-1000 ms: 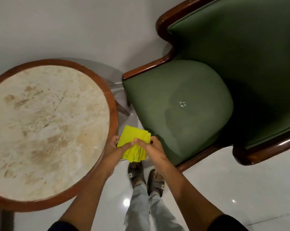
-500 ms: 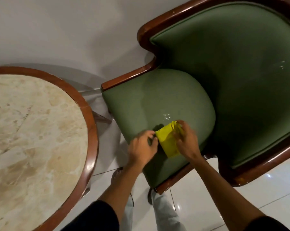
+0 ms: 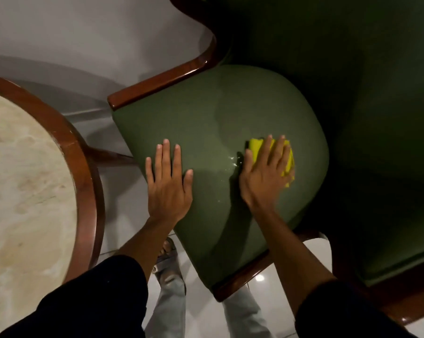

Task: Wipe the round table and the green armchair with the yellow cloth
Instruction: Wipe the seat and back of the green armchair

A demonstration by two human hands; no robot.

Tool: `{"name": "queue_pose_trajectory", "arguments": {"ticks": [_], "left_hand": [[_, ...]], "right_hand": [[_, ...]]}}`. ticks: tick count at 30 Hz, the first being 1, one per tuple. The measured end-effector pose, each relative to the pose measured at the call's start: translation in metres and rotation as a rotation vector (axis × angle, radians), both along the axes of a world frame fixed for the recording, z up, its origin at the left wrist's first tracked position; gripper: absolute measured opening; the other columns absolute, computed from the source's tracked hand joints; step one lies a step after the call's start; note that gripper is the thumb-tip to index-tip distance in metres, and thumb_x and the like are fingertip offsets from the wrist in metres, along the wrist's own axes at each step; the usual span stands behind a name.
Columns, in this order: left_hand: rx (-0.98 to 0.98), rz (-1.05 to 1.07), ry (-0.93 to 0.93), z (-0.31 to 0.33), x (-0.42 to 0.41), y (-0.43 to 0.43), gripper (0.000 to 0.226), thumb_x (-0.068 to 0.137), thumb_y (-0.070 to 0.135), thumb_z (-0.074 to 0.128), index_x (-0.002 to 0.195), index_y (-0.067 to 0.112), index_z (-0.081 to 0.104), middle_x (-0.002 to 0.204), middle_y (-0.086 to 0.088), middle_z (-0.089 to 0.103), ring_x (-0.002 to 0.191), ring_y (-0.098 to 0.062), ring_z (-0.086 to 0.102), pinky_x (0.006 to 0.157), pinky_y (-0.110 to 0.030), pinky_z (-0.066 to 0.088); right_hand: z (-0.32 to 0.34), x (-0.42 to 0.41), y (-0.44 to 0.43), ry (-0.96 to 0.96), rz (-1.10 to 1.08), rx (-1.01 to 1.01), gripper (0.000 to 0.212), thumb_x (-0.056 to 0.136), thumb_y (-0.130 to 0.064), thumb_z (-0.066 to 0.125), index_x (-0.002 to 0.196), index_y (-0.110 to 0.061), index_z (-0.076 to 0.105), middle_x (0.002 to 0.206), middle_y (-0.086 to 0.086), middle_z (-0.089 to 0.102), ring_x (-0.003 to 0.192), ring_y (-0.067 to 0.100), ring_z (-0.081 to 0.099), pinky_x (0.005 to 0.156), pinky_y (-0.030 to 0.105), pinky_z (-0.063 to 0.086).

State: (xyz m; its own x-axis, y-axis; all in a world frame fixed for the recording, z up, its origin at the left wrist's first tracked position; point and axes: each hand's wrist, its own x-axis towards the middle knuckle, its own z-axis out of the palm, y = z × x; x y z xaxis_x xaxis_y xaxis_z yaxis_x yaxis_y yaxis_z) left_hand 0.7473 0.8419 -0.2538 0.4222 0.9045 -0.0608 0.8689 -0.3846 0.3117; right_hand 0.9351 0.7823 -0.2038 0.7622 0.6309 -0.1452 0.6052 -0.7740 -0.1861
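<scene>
Your right hand (image 3: 264, 174) lies flat on the seat cushion of the green armchair (image 3: 206, 118), fingers spread and pressing the folded yellow cloth (image 3: 256, 148) down against the upholstery; the cloth is pinned under your palm and fingers rather than pinched, and only its edges show beyond your fingertips and along the little-finger side. It sits toward the back of the seat, on the side away from the worktop. Just beside your thumb, a few small shiny specks glint on the green surface. Your left hand (image 3: 168, 184) is fully open and holds nothing, resting palm down on the same cushion near its front corner, on the side closer to the worktop, well apart from the cloth. The round worktop (image 3: 84, 167), with its pale marbled top and brown wooden rim, stands beside the armchair on the left-hand side, with a strip of light tiled floor (image 3: 123, 181) between them. The armchair's polished wooden arm (image 3: 162, 81) curves up behind the seat. Below the seat's front edge you can see your pale trouser legs (image 3: 169, 311) and a sandalled foot (image 3: 167, 254) on the floor.
</scene>
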Motion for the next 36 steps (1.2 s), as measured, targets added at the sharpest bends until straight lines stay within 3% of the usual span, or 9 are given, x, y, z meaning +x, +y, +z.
{"name": "queue_pose_trajectory", "arguments": {"ticks": [4,8,11,15,19,22,27,30,36], "left_hand": [[0.004,-0.003,-0.025,-0.003,0.000,0.000,0.059,0.106,0.042,0.012,0.158,0.014,0.013,0.167,-0.011,0.012,0.155,-0.023,0.008,0.126,-0.044,0.003],[-0.041,0.013,-0.034,0.002,-0.001,-0.002,0.060,0.105,0.040,0.008,0.158,0.011,0.011,0.168,-0.010,0.011,0.155,-0.021,0.006,0.127,-0.045,0.004],[-0.058,0.013,-0.038,0.007,-0.001,-0.002,0.060,0.105,0.040,0.009,0.157,0.011,0.012,0.168,-0.010,0.011,0.156,-0.022,0.007,0.126,-0.048,0.007],[-0.044,0.008,-0.030,0.006,-0.001,0.000,0.060,0.105,0.041,0.010,0.157,0.011,0.012,0.167,-0.010,0.012,0.155,-0.023,0.007,0.126,-0.048,0.007],[-0.052,-0.003,-0.073,0.006,-0.002,0.003,0.059,0.105,0.039,0.010,0.157,0.011,0.014,0.167,-0.009,0.012,0.155,-0.021,0.007,0.126,-0.045,0.005],[-0.070,-0.066,-0.080,0.006,-0.017,0.008,0.059,0.105,0.038,0.009,0.157,0.011,0.014,0.167,-0.007,0.014,0.155,-0.019,0.009,0.127,-0.044,0.009],[-0.049,-0.182,-0.004,0.008,-0.030,0.018,0.059,0.105,0.038,0.012,0.158,0.010,0.014,0.167,-0.009,0.015,0.155,-0.023,0.012,0.126,-0.046,0.012],[-0.036,-0.181,0.005,0.008,-0.027,0.018,0.059,0.106,0.038,0.013,0.158,0.010,0.014,0.167,-0.009,0.016,0.155,-0.023,0.012,0.126,-0.045,0.011],[-0.031,-0.200,0.033,0.014,-0.028,0.022,0.059,0.106,0.038,0.014,0.158,0.010,0.016,0.166,-0.010,0.017,0.154,-0.023,0.015,0.126,-0.044,0.013]], "right_hand": [[-0.006,-0.026,0.047,0.043,0.242,0.054,0.058,0.101,-0.048,0.027,0.155,-0.026,0.023,0.165,0.004,0.012,0.152,0.025,0.008,0.118,0.056,0.010],[-0.001,-0.059,-0.030,0.055,0.562,0.004,0.055,0.103,-0.047,0.027,0.154,-0.030,0.022,0.165,0.001,0.012,0.153,0.022,0.005,0.119,0.053,0.008],[0.008,-0.038,-0.081,0.033,0.259,-0.087,0.055,0.103,-0.044,0.028,0.154,-0.024,0.028,0.163,0.009,0.018,0.151,0.029,0.013,0.117,0.059,0.020],[0.005,0.007,0.005,0.052,-0.110,-0.025,0.055,0.104,-0.043,0.025,0.156,-0.023,0.020,0.166,0.007,0.006,0.153,0.027,0.003,0.119,0.058,0.013],[-0.006,-0.035,0.065,0.058,0.289,0.063,0.056,0.102,-0.046,0.028,0.155,-0.027,0.023,0.165,0.003,0.011,0.152,0.025,0.007,0.119,0.059,0.012],[-0.010,-0.092,-0.018,0.030,0.528,0.031,0.055,0.103,-0.046,0.027,0.155,-0.030,0.021,0.165,0.001,0.013,0.153,0.022,0.006,0.118,0.054,0.010],[-0.001,-0.033,-0.122,-0.041,0.077,-0.049,0.055,0.105,-0.036,0.024,0.148,-0.006,0.039,0.157,0.024,0.027,0.147,0.042,0.023,0.115,0.061,0.026],[0.000,-0.011,-0.072,0.004,-0.207,0.009,0.058,0.101,-0.038,0.028,0.153,-0.013,0.027,0.163,0.016,0.015,0.151,0.036,0.010,0.120,0.057,0.012],[-0.003,-0.092,-0.090,-0.021,0.673,0.006,0.055,0.103,-0.043,0.031,0.154,-0.022,0.027,0.163,0.005,0.014,0.152,0.028,0.013,0.120,0.057,0.013]]}}
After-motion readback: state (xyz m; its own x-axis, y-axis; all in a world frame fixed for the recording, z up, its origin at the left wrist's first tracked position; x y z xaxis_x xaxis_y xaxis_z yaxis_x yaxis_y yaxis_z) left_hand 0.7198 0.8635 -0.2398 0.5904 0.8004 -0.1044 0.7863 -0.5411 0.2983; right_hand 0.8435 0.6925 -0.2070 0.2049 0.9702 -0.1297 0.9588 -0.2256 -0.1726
